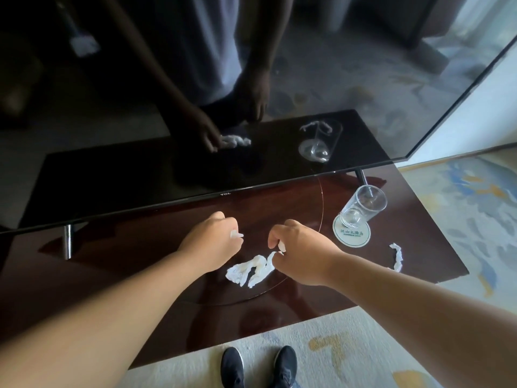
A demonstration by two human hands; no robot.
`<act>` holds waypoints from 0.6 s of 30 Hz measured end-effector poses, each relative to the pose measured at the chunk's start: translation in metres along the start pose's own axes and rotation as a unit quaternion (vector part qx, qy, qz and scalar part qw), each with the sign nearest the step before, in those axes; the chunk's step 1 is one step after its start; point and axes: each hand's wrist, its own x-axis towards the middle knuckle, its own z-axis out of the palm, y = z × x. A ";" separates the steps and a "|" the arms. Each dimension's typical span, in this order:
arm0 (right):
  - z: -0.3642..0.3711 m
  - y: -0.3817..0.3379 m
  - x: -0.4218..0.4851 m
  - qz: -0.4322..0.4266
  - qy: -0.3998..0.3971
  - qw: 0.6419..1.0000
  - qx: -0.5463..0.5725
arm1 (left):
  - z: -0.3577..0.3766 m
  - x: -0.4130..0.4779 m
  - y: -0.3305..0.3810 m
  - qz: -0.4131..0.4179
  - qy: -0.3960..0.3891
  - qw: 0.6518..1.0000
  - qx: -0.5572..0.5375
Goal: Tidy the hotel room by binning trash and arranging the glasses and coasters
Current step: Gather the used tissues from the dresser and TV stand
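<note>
Forearms reaching in: right hand point(302, 250) grip is pinching one end of the crumpled tissue point(251, 271) lying mid-tabletop point(140, 261); left hand point(212, 242) is curling round a small white scrap point(236, 235). Trash-gathering step, probably. Next is likely calling for a lift, then the tissue strip point(397, 256) near the coaster point(351, 236).

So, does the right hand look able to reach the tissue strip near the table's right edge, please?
Probably yes: only bare tabletop lies between the right hand and the tissue strip, though that hand is pinching the crumpled tissue.
</note>
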 end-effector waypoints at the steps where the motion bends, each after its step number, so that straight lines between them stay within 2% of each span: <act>1: 0.001 -0.001 0.000 0.000 -0.001 1.000 -0.003 | -0.002 -0.004 -0.002 0.004 0.003 1.000 0.008; 8: 0.014 -0.004 -0.003 0.013 -0.035 0.999 -0.039 | -0.009 -0.027 -0.015 0.022 0.047 0.998 -0.022; 18: 0.028 -0.016 0.006 -0.013 -0.049 0.995 -0.086 | -0.006 -0.045 -0.029 0.037 0.017 0.995 -0.087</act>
